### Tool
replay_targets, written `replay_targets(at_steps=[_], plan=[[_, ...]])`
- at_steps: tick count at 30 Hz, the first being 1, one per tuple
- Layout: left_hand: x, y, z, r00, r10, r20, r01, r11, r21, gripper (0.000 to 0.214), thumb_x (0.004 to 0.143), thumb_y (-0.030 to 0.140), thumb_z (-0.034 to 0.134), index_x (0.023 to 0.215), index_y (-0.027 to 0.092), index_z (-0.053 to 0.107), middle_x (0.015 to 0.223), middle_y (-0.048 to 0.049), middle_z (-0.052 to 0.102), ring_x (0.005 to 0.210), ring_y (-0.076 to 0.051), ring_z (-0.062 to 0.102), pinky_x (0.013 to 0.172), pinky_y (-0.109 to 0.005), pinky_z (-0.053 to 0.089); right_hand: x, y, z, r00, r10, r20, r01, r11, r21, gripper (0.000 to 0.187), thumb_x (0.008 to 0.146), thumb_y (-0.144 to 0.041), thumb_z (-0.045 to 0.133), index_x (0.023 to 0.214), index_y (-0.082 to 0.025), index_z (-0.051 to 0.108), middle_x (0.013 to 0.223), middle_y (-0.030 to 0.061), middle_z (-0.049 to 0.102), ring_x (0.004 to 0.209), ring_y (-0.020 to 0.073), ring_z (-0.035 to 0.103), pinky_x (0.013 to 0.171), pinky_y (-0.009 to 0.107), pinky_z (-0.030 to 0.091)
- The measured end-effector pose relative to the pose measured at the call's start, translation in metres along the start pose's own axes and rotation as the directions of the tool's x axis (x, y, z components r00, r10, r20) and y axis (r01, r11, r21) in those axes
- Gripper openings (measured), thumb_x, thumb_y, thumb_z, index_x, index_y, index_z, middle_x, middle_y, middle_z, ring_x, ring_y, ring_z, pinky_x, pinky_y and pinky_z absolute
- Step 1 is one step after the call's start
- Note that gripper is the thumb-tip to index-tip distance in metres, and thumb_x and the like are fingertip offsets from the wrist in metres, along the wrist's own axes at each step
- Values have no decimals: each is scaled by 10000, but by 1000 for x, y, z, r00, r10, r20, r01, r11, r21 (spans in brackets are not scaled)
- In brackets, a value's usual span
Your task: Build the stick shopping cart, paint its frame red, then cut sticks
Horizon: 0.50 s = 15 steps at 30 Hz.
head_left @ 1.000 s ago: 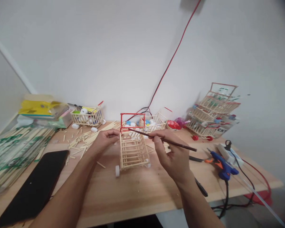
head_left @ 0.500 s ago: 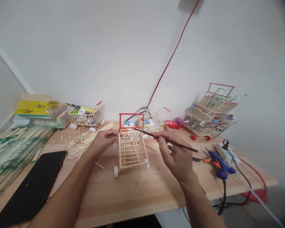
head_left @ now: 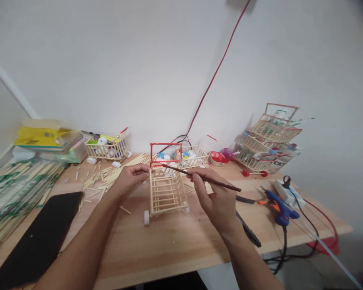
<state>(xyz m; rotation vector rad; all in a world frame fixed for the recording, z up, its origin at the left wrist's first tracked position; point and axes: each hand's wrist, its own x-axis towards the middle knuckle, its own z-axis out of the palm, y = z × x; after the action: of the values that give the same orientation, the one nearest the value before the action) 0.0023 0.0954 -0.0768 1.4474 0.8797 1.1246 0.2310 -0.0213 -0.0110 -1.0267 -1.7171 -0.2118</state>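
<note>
Right hand (head_left: 214,197) pinches a thin brush (head_left: 220,183), left hand (head_left: 132,177) curls, grip unclear, at a corner of the stick cart (head_left: 167,196) between them on the table (head_left: 157,251), likely light, stiff but fragile, best held by its bare lower rails

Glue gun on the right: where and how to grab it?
Likely by its blue handle, coming from the table's front edge: the handle and its black cable lie toward that side, while the nozzle points away, back and left.
</note>
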Motion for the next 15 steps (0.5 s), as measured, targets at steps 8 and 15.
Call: replay_targets(at_steps=[8, 15], plan=[[0, 1, 1, 1000, -8, -7, 8, 1000, -1, 212, 628, 313, 813, 777, 169, 769, 837, -52, 742, 733, -175, 620, 659, -269, 458, -1, 7, -18, 998, 18, -64, -26, 991, -129, 137, 937, -173, 557, 938, -201, 691, 830, 44, 750, 729, 160, 709, 637, 273, 560], [0, -2, 1, 999, -32, -33, 31, 999, -16, 235, 636, 311, 816, 812, 164, 766, 795, -42, 737, 710, -169, 620, 658, -268, 458, -3, -4, -19, 1000, -3, -27, 0, 994, -109, 146, 929, -131, 563, 985, -191, 684, 857, 54, 741, 774, 160, 702, 686, 278, 563]])
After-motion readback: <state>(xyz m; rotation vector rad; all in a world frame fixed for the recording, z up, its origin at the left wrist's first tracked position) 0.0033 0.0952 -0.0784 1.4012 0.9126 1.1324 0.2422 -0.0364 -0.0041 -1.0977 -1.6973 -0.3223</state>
